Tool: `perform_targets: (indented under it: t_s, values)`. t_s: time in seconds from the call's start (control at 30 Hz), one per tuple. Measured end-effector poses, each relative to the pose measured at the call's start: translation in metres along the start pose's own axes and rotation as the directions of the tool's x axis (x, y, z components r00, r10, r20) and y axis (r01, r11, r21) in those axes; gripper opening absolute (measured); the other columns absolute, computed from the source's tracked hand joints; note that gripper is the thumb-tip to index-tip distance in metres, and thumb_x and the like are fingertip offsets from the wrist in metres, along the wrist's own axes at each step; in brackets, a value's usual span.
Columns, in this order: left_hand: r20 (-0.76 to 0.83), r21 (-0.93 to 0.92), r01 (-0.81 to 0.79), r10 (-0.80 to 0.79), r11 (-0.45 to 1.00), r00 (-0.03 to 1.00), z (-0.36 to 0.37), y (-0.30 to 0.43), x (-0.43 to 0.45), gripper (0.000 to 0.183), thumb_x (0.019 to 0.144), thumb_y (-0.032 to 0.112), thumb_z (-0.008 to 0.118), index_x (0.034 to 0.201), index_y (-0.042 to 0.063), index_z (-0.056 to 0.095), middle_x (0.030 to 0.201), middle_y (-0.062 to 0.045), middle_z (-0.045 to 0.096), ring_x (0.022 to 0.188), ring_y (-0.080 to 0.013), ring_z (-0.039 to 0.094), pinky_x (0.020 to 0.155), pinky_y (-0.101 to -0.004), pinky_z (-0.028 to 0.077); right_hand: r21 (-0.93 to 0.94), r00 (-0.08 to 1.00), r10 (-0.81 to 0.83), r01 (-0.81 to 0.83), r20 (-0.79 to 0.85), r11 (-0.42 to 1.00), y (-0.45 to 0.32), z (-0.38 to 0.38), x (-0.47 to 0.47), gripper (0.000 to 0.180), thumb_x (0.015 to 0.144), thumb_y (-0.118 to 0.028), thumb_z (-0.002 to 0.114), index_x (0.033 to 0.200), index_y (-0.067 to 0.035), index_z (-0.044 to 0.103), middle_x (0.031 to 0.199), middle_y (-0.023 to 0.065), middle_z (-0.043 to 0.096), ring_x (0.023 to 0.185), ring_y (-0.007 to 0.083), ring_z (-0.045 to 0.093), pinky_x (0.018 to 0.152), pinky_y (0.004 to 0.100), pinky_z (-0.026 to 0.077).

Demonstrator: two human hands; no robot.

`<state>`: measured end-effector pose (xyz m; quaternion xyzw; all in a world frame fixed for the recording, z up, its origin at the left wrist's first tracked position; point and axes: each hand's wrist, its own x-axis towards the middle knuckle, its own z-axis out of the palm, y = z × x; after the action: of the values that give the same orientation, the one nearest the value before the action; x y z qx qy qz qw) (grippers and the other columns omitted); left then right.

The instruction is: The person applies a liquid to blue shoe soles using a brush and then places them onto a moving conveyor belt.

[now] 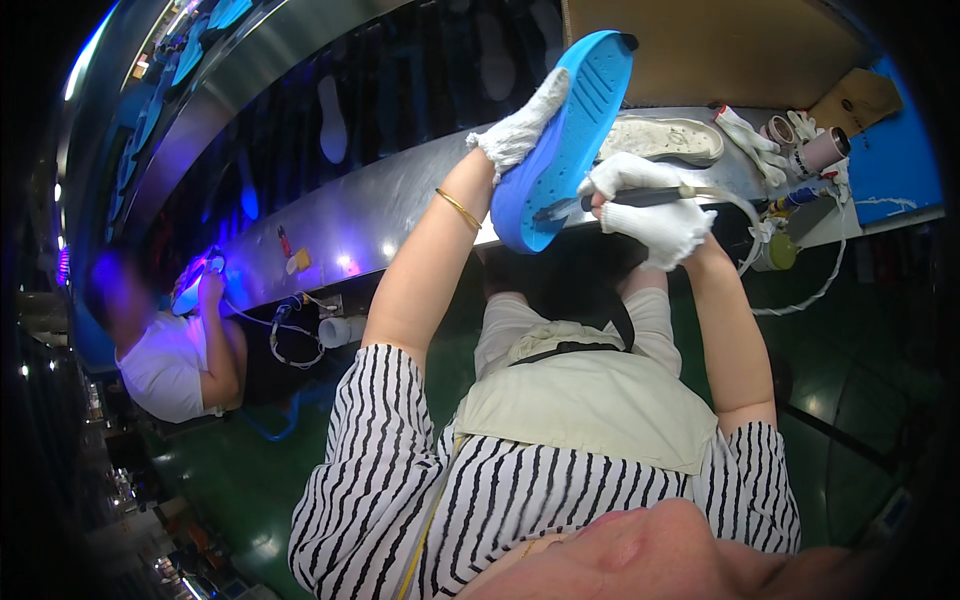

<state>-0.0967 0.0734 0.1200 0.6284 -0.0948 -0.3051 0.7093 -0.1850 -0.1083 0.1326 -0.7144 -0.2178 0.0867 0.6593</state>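
Observation:
My left hand [529, 127], in a white knit glove, holds a blue shoe sole [589, 112] tilted up over the bench edge. Its inner face, with grooves and small holes, is turned towards my right hand. In my gloved right hand [645, 206] is a brush [637, 197] with a dark handle. The brush tip reaches the lower end of the sole, and some fingertips show bare. From the handle's rear a pale hose [739, 206] curves down to the right. Behind my right hand a white shoe sole [664, 139] lies on the metal bench [424, 187].
A dark conveyor [420, 90] carrying shoe parts runs behind the bench. At right are loose white gloves [754, 146], a pink tumbler [823, 150] and a green-lidded container [780, 251]. A cardboard box [712, 52] stands behind. Further left, a co-worker [172, 360] holds a shoe part.

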Motion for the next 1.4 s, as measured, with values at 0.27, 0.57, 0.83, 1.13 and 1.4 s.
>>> perform_targets:
  t_s: [0.27,0.57,0.83,1.13,1.4]
  values:
    - [-0.04,-0.038,0.065,-0.067,0.997,0.997,-0.007,-0.01,0.006,0.093,0.068,0.079,0.044,0.13,0.009,0.046,0.114,-0.018,0.057,0.094,-0.0267,0.06,0.074,-0.0381,0.054,0.011,0.995,-0.047,0.047,0.089,0.999,0.01,-0.018,0.006,0.009,0.069,-0.003,0.063,0.075,-0.004,0.056,0.08,0.0029,0.057,0.073,0.0113,0.055,0.067,0.0241,0.046]
    - [-0.238,-0.072,-0.149,0.128,0.986,0.963,-0.006,0.013,-0.018,0.085,0.077,0.073,0.041,0.129,0.005,0.042,0.113,-0.016,0.056,0.096,-0.0245,0.059,0.082,-0.0402,0.052,0.023,0.999,-0.045,0.045,0.013,0.999,0.008,-0.041,0.005,0.006,0.073,-0.005,0.064,0.076,-0.005,0.059,0.081,0.0023,0.06,0.075,0.0115,0.055,0.068,0.0257,0.047]
    - [0.08,-0.858,-0.008,0.149,0.513,0.986,-0.042,-0.045,-0.038,0.082,0.082,0.067,0.04,0.131,0.001,0.039,0.124,-0.018,0.051,0.11,-0.0322,0.053,0.099,-0.0456,0.039,0.083,0.966,-0.038,0.061,-0.257,0.995,0.023,-0.031,-0.008,0.017,0.076,0.001,0.065,0.09,-0.003,0.055,0.085,0.0051,0.06,0.075,0.0112,0.059,0.07,0.0251,0.049]
    - [0.008,-0.877,-0.088,0.199,0.472,0.98,0.052,-0.072,-0.048,0.058,0.089,0.041,0.049,0.131,0.003,0.037,0.117,-0.02,0.052,0.104,-0.0333,0.056,0.094,-0.0469,0.045,0.012,0.872,-0.119,0.141,-0.476,0.99,0.03,-0.012,0.002,0.013,0.077,-0.002,0.061,0.089,0.0,0.056,0.084,0.0075,0.062,0.077,0.011,0.06,0.071,0.0238,0.048]
    - [-0.025,-0.893,-0.088,0.147,0.441,0.989,0.055,-0.09,-0.032,0.071,0.086,0.062,0.039,0.132,0.008,0.034,0.121,-0.013,0.05,0.107,-0.0261,0.053,0.09,-0.0397,0.048,-0.093,0.932,-0.219,0.2,-0.288,0.975,0.018,0.009,-0.009,0.017,0.071,0.004,0.06,0.087,-0.002,0.057,0.081,0.005,0.057,0.07,0.0117,0.057,0.067,0.0264,0.048]
